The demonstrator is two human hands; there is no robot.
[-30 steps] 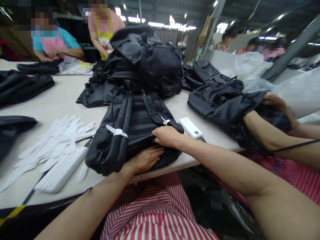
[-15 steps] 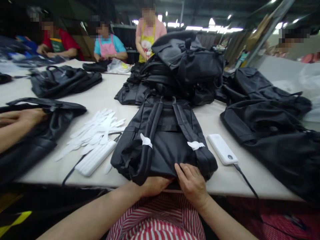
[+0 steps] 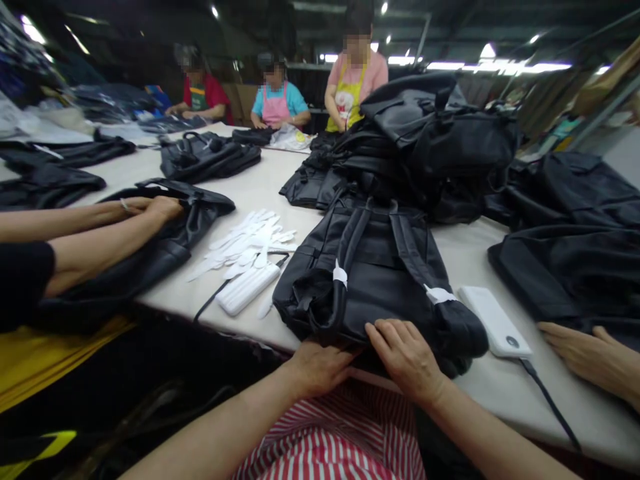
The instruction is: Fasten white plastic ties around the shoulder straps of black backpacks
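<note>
Desk log, viewed remotely. The long desk [image 3: 560, 407] carries black backpacks along its length. Largest item: a stacked pile of backpacks [image 3: 435, 140], directly behind the near backpack [image 3: 360, 287]. That near backpack lies flat with its straps up, its lower end at the desk's near edge. The contents of every pack are hidden from this view.

A white power bank [image 3: 495, 323] sits just right of it, its black cable [image 3: 550, 400] running toward the near edge. Bare desk shows to its left, then a white strip bundle [image 3: 247, 289] and a heap of white plastic tabs [image 3: 245, 243]. Two white ties [image 3: 340, 275] wrap the shoulder straps.

My left hand [image 3: 320, 367] and right hand [image 3: 407, 357] lie spread, palms down, on the pack's lower end, pinching nothing. A co-worker's hand [image 3: 585, 357] rests right of the power bank.
</note>
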